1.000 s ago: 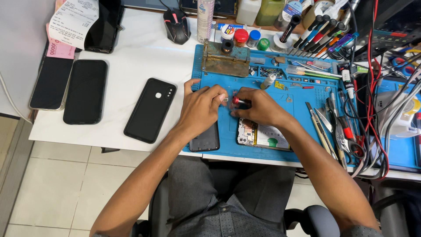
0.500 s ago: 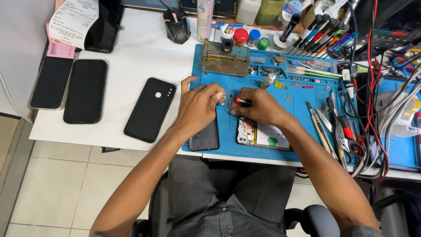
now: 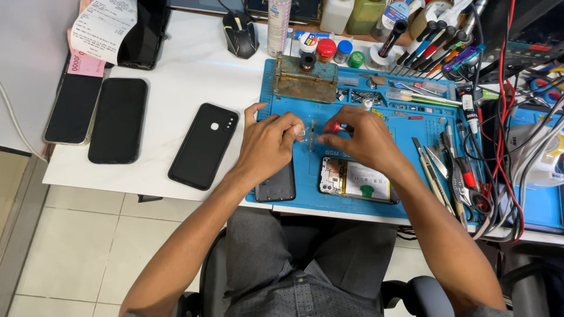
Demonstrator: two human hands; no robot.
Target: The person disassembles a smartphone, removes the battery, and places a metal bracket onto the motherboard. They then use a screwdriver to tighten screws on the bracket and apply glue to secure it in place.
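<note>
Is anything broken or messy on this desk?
Yes. One phone lies opened on the blue mat, its insides showing, with its dark back cover beside it. Cables tangle at the right.

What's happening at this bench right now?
A person sits at a white table working over a blue repair mat. The left hand pinches a small silvery part, and the right hand holds a red-tipped tool against it. An opened phone with its insides showing lies on the mat just below the hands; a black phone lies face down to the left.
</note>
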